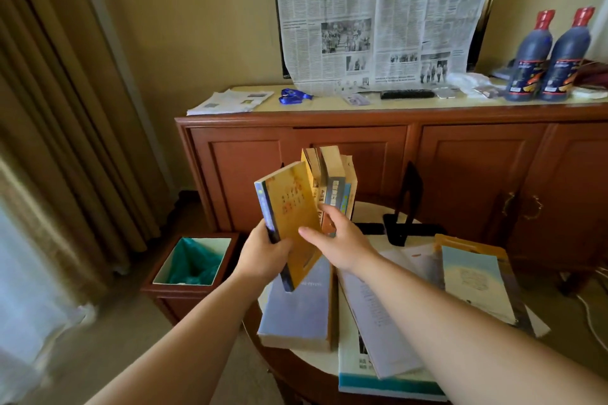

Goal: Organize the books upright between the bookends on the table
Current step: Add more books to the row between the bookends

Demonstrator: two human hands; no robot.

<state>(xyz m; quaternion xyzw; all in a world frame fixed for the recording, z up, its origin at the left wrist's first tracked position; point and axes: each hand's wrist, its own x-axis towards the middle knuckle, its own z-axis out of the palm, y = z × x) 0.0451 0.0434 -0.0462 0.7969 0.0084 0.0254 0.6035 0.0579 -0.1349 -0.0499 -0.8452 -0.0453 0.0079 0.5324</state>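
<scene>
My left hand (pixel 263 255) grips a yellow book with a blue spine (pixel 289 207), held tilted above the table. My right hand (pixel 339 240) reaches to the row of upright books (pixel 332 181), fingers relaxed against their spines, thumb near the yellow cover. A black bookend (pixel 409 197) stands right of the row, with a gap between. The left bookend is hidden by the books. Several books lie flat on the round table (pixel 309 362): a thick lilac one (pixel 296 309), a white one (pixel 375 322), a pale blue one (pixel 470 279).
A wooden waste bin with a green liner (pixel 194 263) stands left of the table. Behind is a wooden cabinet (pixel 460 158) with papers, a remote, two dark bottles (pixel 543 56) and a newspaper hung over a screen. Curtains hang at the left.
</scene>
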